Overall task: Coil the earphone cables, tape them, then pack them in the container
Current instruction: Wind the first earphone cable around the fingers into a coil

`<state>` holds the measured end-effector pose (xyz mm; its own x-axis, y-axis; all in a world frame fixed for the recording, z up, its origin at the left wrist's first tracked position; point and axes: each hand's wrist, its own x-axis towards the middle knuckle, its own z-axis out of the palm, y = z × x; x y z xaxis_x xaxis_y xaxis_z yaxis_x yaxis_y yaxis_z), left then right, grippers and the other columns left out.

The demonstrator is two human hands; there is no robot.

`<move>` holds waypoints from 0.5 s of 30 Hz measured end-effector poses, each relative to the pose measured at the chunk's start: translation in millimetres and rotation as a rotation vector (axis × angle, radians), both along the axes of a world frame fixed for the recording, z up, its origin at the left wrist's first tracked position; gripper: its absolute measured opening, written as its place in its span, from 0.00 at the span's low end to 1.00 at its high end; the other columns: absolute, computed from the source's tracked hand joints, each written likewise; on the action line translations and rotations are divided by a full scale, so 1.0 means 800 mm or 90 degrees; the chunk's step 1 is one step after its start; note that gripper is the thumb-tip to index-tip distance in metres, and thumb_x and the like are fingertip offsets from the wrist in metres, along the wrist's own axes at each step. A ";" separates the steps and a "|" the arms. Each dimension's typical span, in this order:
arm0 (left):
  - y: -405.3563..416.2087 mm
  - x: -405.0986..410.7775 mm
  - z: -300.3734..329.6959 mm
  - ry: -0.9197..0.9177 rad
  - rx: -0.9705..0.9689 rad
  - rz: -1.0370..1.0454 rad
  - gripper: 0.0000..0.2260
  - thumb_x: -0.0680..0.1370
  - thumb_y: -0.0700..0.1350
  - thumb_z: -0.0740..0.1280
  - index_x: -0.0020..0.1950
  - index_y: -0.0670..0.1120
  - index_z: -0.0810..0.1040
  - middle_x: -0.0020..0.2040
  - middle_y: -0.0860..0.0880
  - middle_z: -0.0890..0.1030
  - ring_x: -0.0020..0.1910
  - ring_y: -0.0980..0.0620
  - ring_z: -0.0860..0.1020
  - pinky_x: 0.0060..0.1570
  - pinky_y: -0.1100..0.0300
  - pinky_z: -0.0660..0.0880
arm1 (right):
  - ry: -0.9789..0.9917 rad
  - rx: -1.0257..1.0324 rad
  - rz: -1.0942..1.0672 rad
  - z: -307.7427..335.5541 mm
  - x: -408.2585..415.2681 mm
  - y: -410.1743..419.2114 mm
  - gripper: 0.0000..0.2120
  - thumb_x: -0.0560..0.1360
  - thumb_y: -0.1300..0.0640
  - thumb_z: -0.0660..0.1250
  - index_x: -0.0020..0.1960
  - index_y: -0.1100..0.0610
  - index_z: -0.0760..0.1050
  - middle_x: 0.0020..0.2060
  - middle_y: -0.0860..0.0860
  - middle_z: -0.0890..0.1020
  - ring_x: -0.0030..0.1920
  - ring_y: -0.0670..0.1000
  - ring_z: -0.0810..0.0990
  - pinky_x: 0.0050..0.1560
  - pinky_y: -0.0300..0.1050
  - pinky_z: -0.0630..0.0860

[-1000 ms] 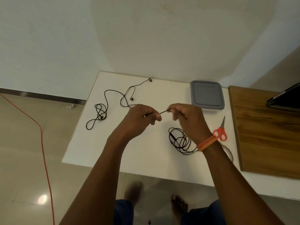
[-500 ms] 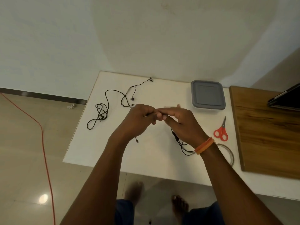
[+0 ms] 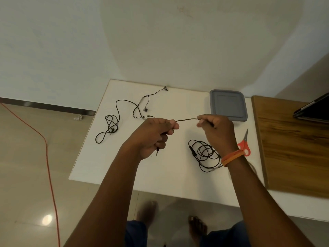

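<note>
Clearly the coiling step is in hand: the left hand (image 3: 156,134) grips the plug end of an earphone cable (image 3: 187,119), and the right hand (image 3: 216,130) pinches it further along, a short stretch taut between them above the tabletop (image 3: 170,175). Its slack lies looped below the right wrist. Next, I judge, comes winding loops. The lidded container (image 3: 228,104) waits behind; a second earphone (image 3: 124,114) lies uncoiled.

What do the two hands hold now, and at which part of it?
Both hold one black earphone cable. The left hand grips its plug end; the right hand pinches it further along. The rest lies on the white table.
</note>
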<state>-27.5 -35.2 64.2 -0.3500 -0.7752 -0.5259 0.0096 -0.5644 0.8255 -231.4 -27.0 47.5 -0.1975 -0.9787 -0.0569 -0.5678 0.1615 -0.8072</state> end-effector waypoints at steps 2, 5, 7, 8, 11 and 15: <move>-0.001 -0.001 0.000 0.033 0.058 0.022 0.10 0.83 0.46 0.62 0.46 0.43 0.78 0.34 0.51 0.70 0.26 0.57 0.58 0.25 0.66 0.56 | -0.037 0.016 0.066 0.004 0.005 0.001 0.16 0.78 0.60 0.65 0.65 0.54 0.76 0.59 0.47 0.81 0.58 0.42 0.77 0.56 0.26 0.68; -0.001 -0.004 0.004 0.080 0.103 0.041 0.11 0.83 0.46 0.60 0.45 0.44 0.76 0.30 0.52 0.67 0.25 0.58 0.57 0.24 0.66 0.55 | -0.164 0.032 0.197 0.012 0.016 0.003 0.16 0.78 0.57 0.66 0.66 0.50 0.76 0.56 0.44 0.83 0.60 0.40 0.77 0.62 0.32 0.70; 0.000 -0.007 0.005 0.088 0.118 0.039 0.12 0.83 0.46 0.60 0.44 0.44 0.76 0.28 0.52 0.65 0.24 0.58 0.56 0.23 0.66 0.54 | -0.154 0.011 0.236 0.013 0.023 0.006 0.11 0.79 0.58 0.65 0.59 0.52 0.81 0.44 0.49 0.85 0.48 0.45 0.82 0.55 0.42 0.77; 0.001 -0.009 0.006 0.081 0.127 0.027 0.12 0.83 0.47 0.60 0.44 0.44 0.76 0.28 0.52 0.63 0.24 0.58 0.56 0.23 0.66 0.54 | -0.146 -0.004 0.241 0.013 0.026 0.006 0.09 0.79 0.60 0.65 0.55 0.54 0.82 0.40 0.51 0.84 0.43 0.46 0.82 0.49 0.44 0.78; 0.005 -0.018 0.008 0.066 0.173 -0.045 0.11 0.82 0.49 0.59 0.43 0.46 0.75 0.29 0.53 0.60 0.23 0.58 0.54 0.22 0.67 0.51 | -0.142 -0.052 0.232 0.015 0.025 0.006 0.08 0.78 0.63 0.64 0.47 0.59 0.82 0.35 0.51 0.81 0.36 0.44 0.77 0.39 0.37 0.74; 0.003 -0.022 0.017 0.101 0.236 -0.116 0.07 0.76 0.46 0.57 0.39 0.51 0.69 0.30 0.52 0.57 0.23 0.57 0.51 0.24 0.69 0.49 | -0.142 -0.106 0.246 0.021 0.025 0.007 0.06 0.77 0.62 0.66 0.47 0.60 0.83 0.35 0.51 0.82 0.36 0.48 0.78 0.41 0.40 0.76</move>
<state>-45.5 -32.5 78.0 -0.5619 -0.4627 -0.6857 -0.0068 -0.8263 0.5632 -211.3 -21.3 64.5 0.1821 -0.9773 0.1079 -0.3708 -0.1699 -0.9130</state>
